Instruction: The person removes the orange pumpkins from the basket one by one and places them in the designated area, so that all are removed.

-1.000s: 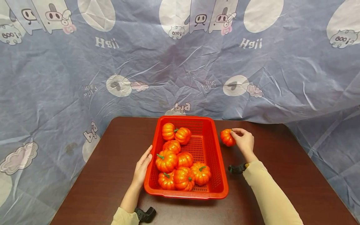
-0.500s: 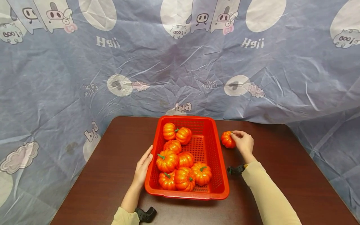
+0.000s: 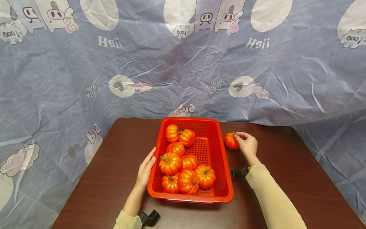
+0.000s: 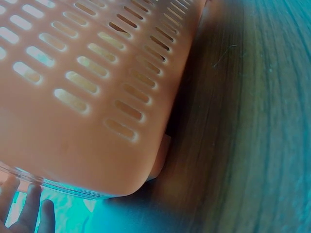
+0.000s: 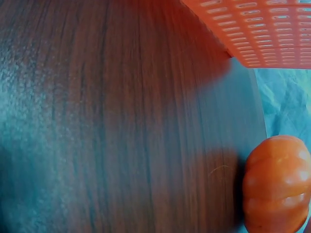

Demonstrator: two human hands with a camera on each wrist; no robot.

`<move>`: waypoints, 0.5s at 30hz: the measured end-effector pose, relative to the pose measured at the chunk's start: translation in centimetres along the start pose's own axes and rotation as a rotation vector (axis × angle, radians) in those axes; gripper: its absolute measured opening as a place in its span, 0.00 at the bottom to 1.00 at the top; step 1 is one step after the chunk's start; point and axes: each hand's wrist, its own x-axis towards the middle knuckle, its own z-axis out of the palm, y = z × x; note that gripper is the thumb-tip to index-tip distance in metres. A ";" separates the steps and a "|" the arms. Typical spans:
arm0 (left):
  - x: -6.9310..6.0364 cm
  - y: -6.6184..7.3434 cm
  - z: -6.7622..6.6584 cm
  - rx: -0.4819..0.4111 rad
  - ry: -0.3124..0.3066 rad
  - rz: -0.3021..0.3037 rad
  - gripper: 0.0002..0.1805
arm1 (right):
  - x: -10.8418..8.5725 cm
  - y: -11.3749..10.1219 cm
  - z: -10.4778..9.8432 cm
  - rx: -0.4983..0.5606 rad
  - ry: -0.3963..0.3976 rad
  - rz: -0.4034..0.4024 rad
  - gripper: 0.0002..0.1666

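Observation:
A red plastic basket (image 3: pixel 227 178) stands on the table, with several shiny orange toy pumpkins (image 3: pixel 187 182) piled mostly along its left side and front. My left hand (image 3: pixel 145 170) lies against the basket's left side, fingers extended along the rim; the left wrist view catches its fingertips (image 4: pixel 32 206) by the perforated wall. To the right of the basket, my right hand (image 3: pixel 248 145) pinches a small orange-red pumpkin (image 3: pixel 231 141) near its green stem between thumb and fingers. That pumpkin also shows at the right edge of the right wrist view, where most of the hand is out of frame.
Dark brown wooden table (image 3: pixel 120 149) surrounds the basket. A blue-grey printed cloth (image 3: pixel 177 70) hangs behind the table and around its sides. Black wrist devices (image 3: pixel 148 218) are strapped to both forearms.
The small pumpkin has dipped and turned a little in my right hand, its stem now more in sight. My left hand and the basket have stayed in place.

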 end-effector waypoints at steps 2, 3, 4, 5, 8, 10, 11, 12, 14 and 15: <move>0.0 0.1 0.0 0.010 0.000 -0.001 0.24 | 0.0 -0.1 -0.1 0.008 0.006 -0.002 0.15; 0.0 0.1 0.0 0.014 -0.001 -0.004 0.24 | -0.1 -0.2 -0.2 0.010 0.011 -0.005 0.15; 0.0 0.1 0.0 0.015 -0.001 -0.006 0.24 | -0.1 -0.3 -0.2 0.016 0.016 -0.008 0.15; 0.0 0.1 0.0 0.016 -0.001 -0.007 0.24 | -0.1 -0.4 -0.3 0.020 0.021 -0.011 0.15; 0.0 0.2 -0.1 0.009 -0.003 -0.010 0.24 | 0.0 -1.0 -0.6 0.041 0.032 -0.025 0.15; 0.0 0.2 -0.1 0.008 -0.002 -0.010 0.24 | 0.1 -1.6 -0.9 0.068 0.036 -0.034 0.15; 0.0 0.2 -0.1 0.008 -0.001 -0.009 0.24 | 0.1 -1.9 -1.0 0.082 0.036 -0.039 0.16; 0.0 0.2 -0.1 0.009 0.000 -0.009 0.24 | 0.2 -2.2 -1.0 0.102 0.036 -0.042 0.16; 0.0 0.1 0.0 0.006 -0.002 -0.008 0.24 | 0.3 -2.8 -1.2 0.141 0.034 -0.048 0.16; 0.0 0.1 0.0 0.003 -0.002 -0.009 0.24 | 0.3 -3.2 -1.3 0.163 0.034 -0.051 0.16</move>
